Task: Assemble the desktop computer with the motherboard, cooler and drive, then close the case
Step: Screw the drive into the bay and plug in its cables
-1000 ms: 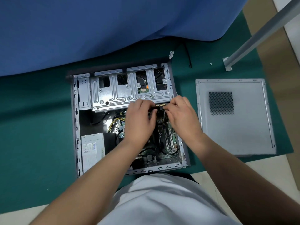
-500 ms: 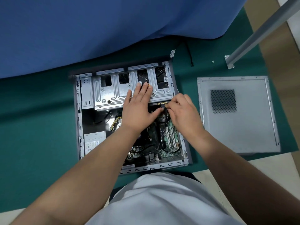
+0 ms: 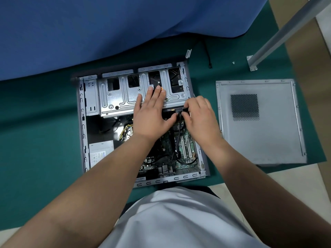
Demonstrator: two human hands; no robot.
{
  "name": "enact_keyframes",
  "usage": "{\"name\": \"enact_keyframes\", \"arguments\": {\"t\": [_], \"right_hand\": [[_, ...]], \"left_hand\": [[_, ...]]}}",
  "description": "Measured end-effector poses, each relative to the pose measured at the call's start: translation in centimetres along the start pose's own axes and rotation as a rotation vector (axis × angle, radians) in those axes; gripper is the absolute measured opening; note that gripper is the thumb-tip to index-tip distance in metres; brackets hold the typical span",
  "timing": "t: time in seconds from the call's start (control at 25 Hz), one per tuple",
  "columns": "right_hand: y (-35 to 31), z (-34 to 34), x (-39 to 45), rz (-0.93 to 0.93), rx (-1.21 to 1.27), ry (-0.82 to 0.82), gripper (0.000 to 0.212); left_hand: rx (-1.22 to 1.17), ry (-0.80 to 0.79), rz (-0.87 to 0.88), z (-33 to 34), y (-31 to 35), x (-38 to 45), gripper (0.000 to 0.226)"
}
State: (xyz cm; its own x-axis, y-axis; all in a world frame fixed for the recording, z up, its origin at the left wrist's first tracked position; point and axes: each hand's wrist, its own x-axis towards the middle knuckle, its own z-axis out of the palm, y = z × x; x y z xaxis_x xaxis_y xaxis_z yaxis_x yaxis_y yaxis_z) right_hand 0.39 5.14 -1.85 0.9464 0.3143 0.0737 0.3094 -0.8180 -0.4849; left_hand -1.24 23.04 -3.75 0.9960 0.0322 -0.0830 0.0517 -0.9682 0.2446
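The open computer case [image 3: 81, 122] lies flat on a green mat. Its silver drive cage [image 3: 118, 97] spans the far end, and a drive shows through the cage's openings. My left hand [image 3: 152, 111] rests flat on the cage, fingers spread, thumb reaching toward a black cable connector [image 3: 180, 110]. My right hand [image 3: 198, 117] pinches that connector at the drive's near edge, just below the cage. Black wires run from it down over the green motherboard [image 3: 186, 151]. The cooler is hidden under my left forearm.
The grey side panel [image 3: 259, 122] with a mesh vent lies right of the case. A power supply [image 3: 100, 151] sits in the case's left corner. Blue cloth [image 3: 107, 29] hangs behind. A metal post's foot [image 3: 251, 64], a small screw [image 3: 233, 63] and a slot cover [image 3: 188, 53] lie beyond.
My left hand let go of the connector and moved up to lie flat on the drive cage. My right hand stays on the connector.
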Motion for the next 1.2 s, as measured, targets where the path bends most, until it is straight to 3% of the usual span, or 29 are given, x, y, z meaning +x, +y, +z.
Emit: {"name": "enact_keyframes", "arguments": {"t": [0.88,1.0,1.12,1.2], "right_hand": [[-0.6,-0.3,-0.3,0.012,-0.102,-0.064,0.008],[0.3,-1.6,0.4,-0.013,0.036,-0.190,0.016],[2.0,-4.3,1.8,0.091,0.358,-0.354,0.016],[3.5,-5.7,4.0,0.244,0.522,-0.288,0.010]], "left_hand": [[-0.001,-0.037,0.020,-0.6,0.0,-0.2,0.080],[0.013,-0.091,0.056,-1.2,-0.7,-0.1,0.081],[-0.017,0.000,0.130,-2.8,-2.0,1.8,0.065],[-0.032,0.088,0.152,-3.7,-2.4,4.6,0.054]]}}
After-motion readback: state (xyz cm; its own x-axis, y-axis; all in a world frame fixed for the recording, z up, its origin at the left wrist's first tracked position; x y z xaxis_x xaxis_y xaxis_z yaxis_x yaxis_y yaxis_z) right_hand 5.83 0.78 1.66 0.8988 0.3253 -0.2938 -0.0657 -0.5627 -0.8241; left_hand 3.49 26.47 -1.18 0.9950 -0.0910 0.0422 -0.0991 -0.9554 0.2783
